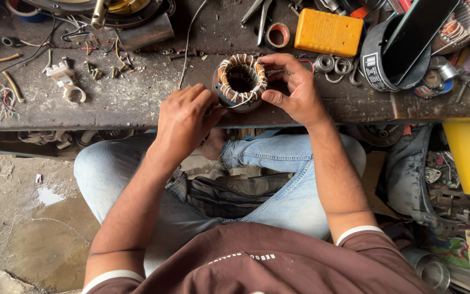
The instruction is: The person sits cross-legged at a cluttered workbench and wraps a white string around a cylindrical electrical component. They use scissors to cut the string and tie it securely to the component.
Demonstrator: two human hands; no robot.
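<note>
1. Workshop floor below is dirty concrete; the person's knees in jeans (278, 163) sit under a grimy wooden bench (137, 103).
2. Left hand (183, 122) pinches a thin wire at the motor coil's near side.
3. Right hand (295, 90) grips the motor coil (240, 81), which stands upright at the bench edge; lacing the windings seems in hand, and it calls for steady tension.
4. Farther back lie a yellow box (327, 31) and a tape roll (277, 35).
</note>
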